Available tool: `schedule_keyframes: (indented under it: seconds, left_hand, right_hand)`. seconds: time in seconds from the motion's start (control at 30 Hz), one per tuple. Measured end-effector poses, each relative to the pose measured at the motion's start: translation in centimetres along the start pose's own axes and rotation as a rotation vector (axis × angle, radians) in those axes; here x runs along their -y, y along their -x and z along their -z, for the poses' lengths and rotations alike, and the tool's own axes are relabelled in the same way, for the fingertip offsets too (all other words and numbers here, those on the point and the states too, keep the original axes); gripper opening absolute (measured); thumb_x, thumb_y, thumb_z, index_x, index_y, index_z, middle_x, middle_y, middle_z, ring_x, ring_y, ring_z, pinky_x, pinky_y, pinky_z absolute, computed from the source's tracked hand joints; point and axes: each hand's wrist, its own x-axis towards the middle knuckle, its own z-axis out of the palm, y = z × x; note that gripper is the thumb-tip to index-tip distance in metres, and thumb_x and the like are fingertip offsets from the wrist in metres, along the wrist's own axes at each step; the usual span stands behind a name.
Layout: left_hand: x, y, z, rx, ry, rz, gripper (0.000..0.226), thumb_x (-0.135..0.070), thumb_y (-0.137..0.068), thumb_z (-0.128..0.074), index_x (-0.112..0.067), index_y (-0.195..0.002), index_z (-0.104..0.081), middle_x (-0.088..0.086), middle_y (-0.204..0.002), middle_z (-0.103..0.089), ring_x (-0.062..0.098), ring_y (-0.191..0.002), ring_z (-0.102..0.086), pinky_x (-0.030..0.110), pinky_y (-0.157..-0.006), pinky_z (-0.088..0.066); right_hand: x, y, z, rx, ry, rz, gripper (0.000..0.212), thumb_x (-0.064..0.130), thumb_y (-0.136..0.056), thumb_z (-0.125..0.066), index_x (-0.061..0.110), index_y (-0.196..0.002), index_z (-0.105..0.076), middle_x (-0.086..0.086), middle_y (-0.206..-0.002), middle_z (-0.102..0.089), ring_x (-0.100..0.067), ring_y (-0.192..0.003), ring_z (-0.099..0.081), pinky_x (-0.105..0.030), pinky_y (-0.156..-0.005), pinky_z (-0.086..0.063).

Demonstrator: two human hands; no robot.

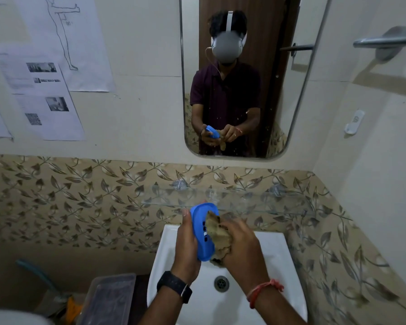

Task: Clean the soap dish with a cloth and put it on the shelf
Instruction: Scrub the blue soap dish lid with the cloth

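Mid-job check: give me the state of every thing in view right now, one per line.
soap dish: held on edge, not yet shelved.
cloth: bunched, pressed into the soap dish.
left hand: grips the soap dish.
right hand: grips the cloth.
glass shelf: on the wall, without the soap dish.
sink: below the hands, drain unplugged.

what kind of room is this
Most likely a small bathroom: a white sink, a mirror on the wall above it, a glass shelf between them, and a towel bar on the tiled side wall.
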Motion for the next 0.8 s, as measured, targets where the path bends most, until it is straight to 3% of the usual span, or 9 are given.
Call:
schedule_keyframes:
  seconds: [0.1,0.17,0.27,0.37,0.53,0.7,0.8]
  left_hand:
    - [0.2,0.3,-0.5,0.015,-0.009,-0.024,0.060,-0.064,-0.093,-0.033,-0.028,-0.115,-0.076,0.015,-0.119,-0.075,0.034,-0.111,-0.071,0.051,-0.099,-0.054]
    - [0.4,0.3,-0.7,0.021,0.007,-0.012,0.064,-0.069,-0.090,-0.034,-0.029,-0.118,-0.075,0.014,-0.121,-0.075,0.033,-0.112,-0.071,0.053,-0.099,-0.054]
    - [0.2,0.0,-0.7,-0.001,-0.016,-0.032,0.061,-0.060,-0.100,-0.028,-0.028,-0.112,-0.077,0.012,-0.116,-0.077,0.030,-0.107,-0.073,0.044,-0.091,-0.057]
    - [0.1,0.1,-0.8,0.008,-0.096,-0.055,0.062,-0.069,-0.089,-0.034,-0.031,-0.115,-0.076,0.005,-0.114,-0.078,0.022,-0.106,-0.074,0.042,-0.094,-0.055]
    - [0.4,0.7,-1.3,0.011,-0.148,-0.134,0.054,-0.064,-0.093,-0.030,-0.043,-0.107,-0.077,0.004,-0.111,-0.079,0.025,-0.105,-0.074,0.043,-0.092,-0.058]
    - [0.1,0.6,-1.1,-0.084,-0.110,-0.174,0.054,-0.056,-0.102,-0.028,-0.037,-0.098,-0.079,0.006,-0.101,-0.079,0.030,-0.099,-0.073,0.036,-0.081,-0.058]
    - [0.2,1.0,-1.2,-0.084,-0.131,-0.180,0.055,-0.059,-0.100,-0.028,-0.035,-0.106,-0.077,0.007,-0.104,-0.079,0.030,-0.101,-0.073,0.036,-0.082,-0.060]
  right_hand:
    - [0.4,-1.1,0.3,-0.067,-0.039,-0.068,0.010,0.026,-0.091,-0.069,0.017,-0.094,-0.074,0.004,-0.083,-0.062,0.000,-0.069,-0.055,-0.009,-0.062,-0.043]
    - [0.9,-2.1,0.5,-0.089,-0.047,-0.067,0.003,0.016,-0.089,-0.069,0.014,-0.088,-0.072,0.005,-0.080,-0.058,0.002,-0.066,-0.051,-0.004,-0.059,-0.037]
    - [1.1,-2.6,0.5,-0.083,-0.073,-0.024,0.004,0.014,-0.089,-0.069,0.015,-0.092,-0.073,0.004,-0.082,-0.059,-0.003,-0.069,-0.057,-0.009,-0.060,-0.044]
    - [1.0,-2.1,0.3,-0.116,-0.093,0.010,0.007,0.014,-0.089,-0.073,0.014,-0.095,-0.074,0.000,-0.085,-0.064,-0.010,-0.072,-0.062,-0.017,-0.064,-0.052]
    - [1.1,-2.8,0.7,-0.160,-0.092,-0.088,0.008,0.005,-0.084,-0.072,0.011,-0.088,-0.075,0.004,-0.078,-0.063,-0.010,-0.070,-0.060,-0.009,-0.062,-0.043]
    - [1.5,-2.7,0.7,-0.032,-0.091,-0.177,0.015,0.014,-0.088,-0.071,0.012,-0.073,-0.070,0.001,-0.063,-0.064,-0.009,-0.058,-0.060,-0.013,-0.047,-0.043]
    - [1.9,-2.8,1.1,-0.050,-0.140,-0.151,0.013,0.010,-0.087,-0.070,0.020,-0.080,-0.067,0.008,-0.061,-0.062,-0.003,-0.055,-0.057,-0.012,-0.045,-0.041]
